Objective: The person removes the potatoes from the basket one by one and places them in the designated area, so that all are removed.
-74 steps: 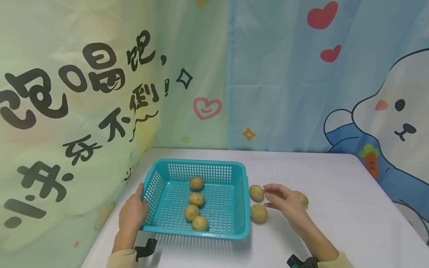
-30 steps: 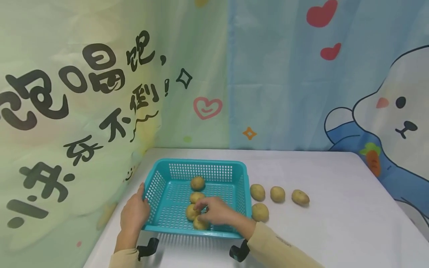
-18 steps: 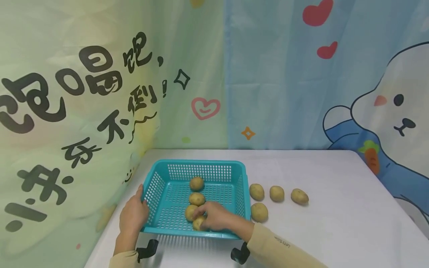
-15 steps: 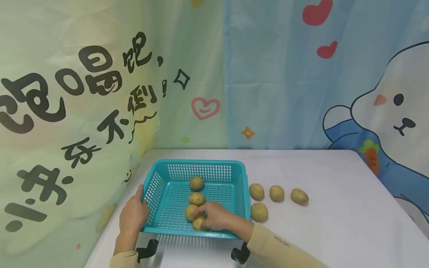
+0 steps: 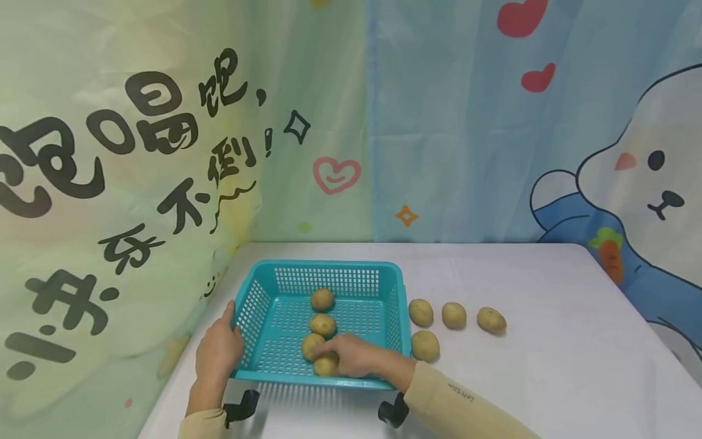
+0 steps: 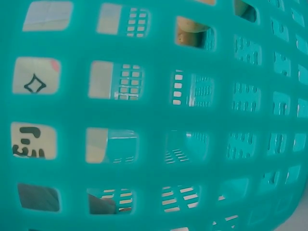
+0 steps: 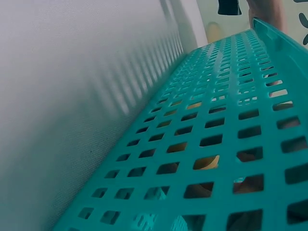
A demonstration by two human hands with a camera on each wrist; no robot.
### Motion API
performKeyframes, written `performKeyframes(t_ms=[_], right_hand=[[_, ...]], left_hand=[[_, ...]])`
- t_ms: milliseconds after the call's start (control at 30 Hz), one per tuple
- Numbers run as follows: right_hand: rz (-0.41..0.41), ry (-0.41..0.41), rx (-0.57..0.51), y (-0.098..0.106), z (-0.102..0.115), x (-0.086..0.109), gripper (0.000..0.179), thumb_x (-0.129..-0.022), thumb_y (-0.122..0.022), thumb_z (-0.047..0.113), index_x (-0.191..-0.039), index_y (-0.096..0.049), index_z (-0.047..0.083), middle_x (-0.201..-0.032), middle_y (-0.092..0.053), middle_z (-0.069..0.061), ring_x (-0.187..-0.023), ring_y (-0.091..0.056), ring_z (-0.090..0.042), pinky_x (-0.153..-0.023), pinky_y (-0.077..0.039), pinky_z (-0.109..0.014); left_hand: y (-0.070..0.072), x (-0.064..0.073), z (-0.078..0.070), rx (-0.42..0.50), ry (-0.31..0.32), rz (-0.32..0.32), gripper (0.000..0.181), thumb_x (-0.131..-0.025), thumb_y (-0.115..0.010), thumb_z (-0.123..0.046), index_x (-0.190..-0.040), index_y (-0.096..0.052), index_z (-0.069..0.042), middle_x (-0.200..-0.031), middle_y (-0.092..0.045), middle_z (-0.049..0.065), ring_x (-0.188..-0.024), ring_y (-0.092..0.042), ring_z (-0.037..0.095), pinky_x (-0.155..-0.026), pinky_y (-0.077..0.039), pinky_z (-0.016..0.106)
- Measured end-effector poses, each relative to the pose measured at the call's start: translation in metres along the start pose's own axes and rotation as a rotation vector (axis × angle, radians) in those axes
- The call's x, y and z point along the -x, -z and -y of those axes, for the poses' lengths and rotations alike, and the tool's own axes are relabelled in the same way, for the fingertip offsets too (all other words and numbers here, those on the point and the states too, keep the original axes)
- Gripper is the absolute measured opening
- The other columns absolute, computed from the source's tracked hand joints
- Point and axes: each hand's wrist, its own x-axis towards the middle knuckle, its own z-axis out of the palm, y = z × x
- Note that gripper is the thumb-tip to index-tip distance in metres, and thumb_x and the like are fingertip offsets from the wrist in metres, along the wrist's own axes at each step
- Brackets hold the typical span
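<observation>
A turquoise plastic basket with latticed walls holds several potatoes in a rough line. My left hand grips its left rim. Inside the basket, my right hand reaches over from the right, its index finger stretched onto one potato. The nearest potato lies just under that finger, beside the hand; my thumb is hidden. Farther back sit two more potatoes, one in the middle and one toward the rear. In the left wrist view, the basket wall fills the picture.
To the right of the basket, several potatoes lie on the white table, including one beside its wall and an oblong one farthest right. A printed curtain hangs behind. Through the near wall's holes, the right wrist view shows only glimpses.
My right hand has moved left from the loose potatoes on the table into the basket. Its index finger now points out straighter over the potatoes. My left hand stays on the rim.
</observation>
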Motion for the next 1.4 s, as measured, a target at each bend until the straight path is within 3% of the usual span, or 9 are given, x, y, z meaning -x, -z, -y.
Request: performKeyframes(t_ms=[200,333,533,867,1133,1400], right_hand=[[-0.024,0.009,-0.008,0.0,0.0,-0.003,0.027,-0.083,-0.077,0.016,-0.108,-0.068,0.02,-0.102,-0.066,0.009,-0.096,-0.056,-0.008,-0.088,-0.046,-0.029],[-0.039,-0.012,-0.013,-0.001,-0.001,-0.003,0.027,-0.082,-0.078,0.018,-0.106,-0.066,0.02,-0.098,-0.064,0.01,-0.091,-0.055,-0.007,-0.084,-0.046,-0.027],[-0.072,-0.013,0.007,0.001,-0.004,0.002,0.033,-0.076,-0.078,0.008,-0.104,-0.065,0.019,-0.093,-0.063,0.006,-0.083,-0.053,-0.01,-0.078,-0.045,-0.028],[-0.132,-0.032,-0.119,0.008,0.005,0.021,0.036,-0.074,-0.077,0.007,-0.106,-0.065,0.02,-0.097,-0.063,0.004,-0.087,-0.056,-0.012,-0.075,-0.048,-0.029],[-0.213,-0.019,-0.193,0.016,0.003,0.035,0.037,-0.073,-0.075,0.009,-0.106,-0.065,0.023,-0.114,-0.065,-0.005,-0.103,-0.059,-0.024,-0.08,-0.051,-0.037],[-0.266,0.042,-0.346,0.026,-0.004,0.051,0.046,-0.076,-0.072,0.002,-0.121,-0.064,0.01,-0.123,-0.063,-0.007,-0.103,-0.062,-0.027,-0.083,-0.053,-0.037]], left_hand=[[0.001,0.0,0.0,-0.001,-0.004,-0.01,0.06,-0.096,-0.05,-0.006,-0.152,-0.029,0.001,-0.126,-0.055,0.035,-0.076,-0.059,0.032,-0.058,-0.047,0.044],[0.0,0.0,0.0,0.005,0.0,-0.008,0.06,-0.096,-0.05,-0.006,-0.152,-0.029,0.001,-0.127,-0.054,0.035,-0.074,-0.058,0.031,-0.055,-0.045,0.041],[-0.001,0.0,-0.001,0.012,0.009,0.009,0.06,-0.097,-0.05,-0.006,-0.152,-0.028,-0.001,-0.129,-0.053,0.035,-0.071,-0.056,0.03,-0.052,-0.041,0.038],[-0.003,0.002,0.001,0.01,0.009,0.003,0.06,-0.096,-0.049,-0.006,-0.152,-0.028,0.0,-0.128,-0.054,0.035,-0.071,-0.056,0.029,-0.052,-0.041,0.036],[-0.001,0.002,0.002,-0.001,-0.015,-0.01,0.06,-0.096,-0.05,-0.005,-0.151,-0.029,0.001,-0.128,-0.054,0.034,-0.081,-0.061,0.033,-0.06,-0.048,0.045],[0.0,0.001,0.001,0.0,-0.005,0.003,0.06,-0.097,-0.05,-0.006,-0.152,-0.028,0.0,-0.13,-0.053,0.034,-0.081,-0.06,0.033,-0.06,-0.048,0.044]])
